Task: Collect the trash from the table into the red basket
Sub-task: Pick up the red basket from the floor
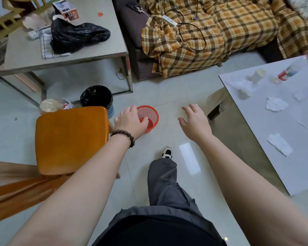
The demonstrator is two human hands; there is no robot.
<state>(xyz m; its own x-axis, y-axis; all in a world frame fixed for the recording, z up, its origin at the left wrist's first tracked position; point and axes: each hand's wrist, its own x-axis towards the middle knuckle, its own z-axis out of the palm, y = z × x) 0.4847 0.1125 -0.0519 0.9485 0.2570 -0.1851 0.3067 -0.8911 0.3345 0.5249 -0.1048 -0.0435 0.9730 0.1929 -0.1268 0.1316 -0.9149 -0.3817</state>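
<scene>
Left hand, a dark bead bracelet on its wrist, closes over the near rim of the red basket, fingers curled inside the mesh wall. That basket is a small round tub of perforated plastic standing on the glossy pale floor tiles; what it holds, if anything, cannot be told. Right hand hovers over bare floor with fingers spread apart, gripping nothing. Just left of the basket stands an orange wooden chair with rounded seat corners, and behind it a blue bin lined with a black bag. Open floor runs between the basket and the white table at right. Crumpled tissues lie near the table's middle and one flat tissue near its front edge; a paper cup and a clear plastic bottle, both tipped over, lie toward its far edge.
</scene>
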